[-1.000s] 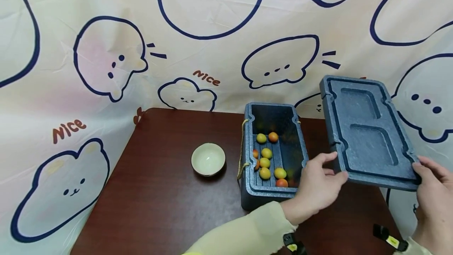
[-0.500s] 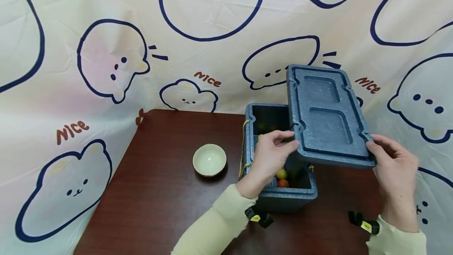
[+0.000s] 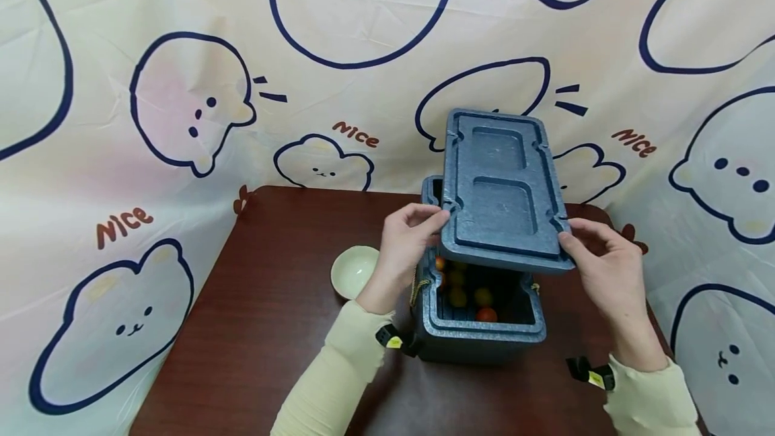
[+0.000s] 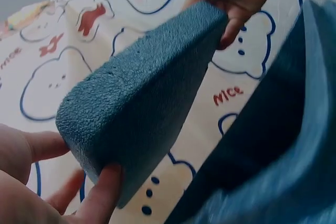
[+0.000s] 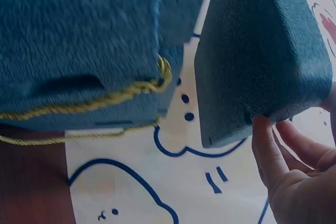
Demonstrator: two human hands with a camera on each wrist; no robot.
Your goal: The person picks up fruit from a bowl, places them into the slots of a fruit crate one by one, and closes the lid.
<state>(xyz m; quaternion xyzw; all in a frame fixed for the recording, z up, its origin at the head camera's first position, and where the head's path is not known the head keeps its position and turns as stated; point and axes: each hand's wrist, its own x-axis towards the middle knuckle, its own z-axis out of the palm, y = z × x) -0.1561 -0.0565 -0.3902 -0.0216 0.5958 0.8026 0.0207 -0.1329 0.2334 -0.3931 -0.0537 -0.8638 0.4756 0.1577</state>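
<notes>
A blue-grey foam lid (image 3: pixel 499 180) with two recessed rectangles hangs tilted above the foam box (image 3: pixel 484 348), covering its far part. My left hand (image 3: pixel 402 251) pinches the lid's near left corner; in the left wrist view its thumb and fingers take the corner of the lid (image 4: pixel 136 87). At the near right corner my right hand (image 3: pixel 608 268) grips the edge, also seen in the right wrist view beside the lid (image 5: pixel 247 61). Through the near opening show several yellow fruits (image 3: pixel 457 297) and an orange-red fruit (image 3: pixel 486 315), small and round. The box's far inside is hidden.
A pale green bowl (image 3: pixel 351 271) stands left of the box, partly behind my left forearm. Yellow rope (image 5: pixel 79 103) runs along the box's side. The brown table (image 3: pixel 272 328) meets a patterned cloth (image 3: pixel 212 221) at its back and sides.
Both hands have carried the lid leftward from the right side of the box to over it. The box and bowl have stayed in place; the far fruits are now covered from view.
</notes>
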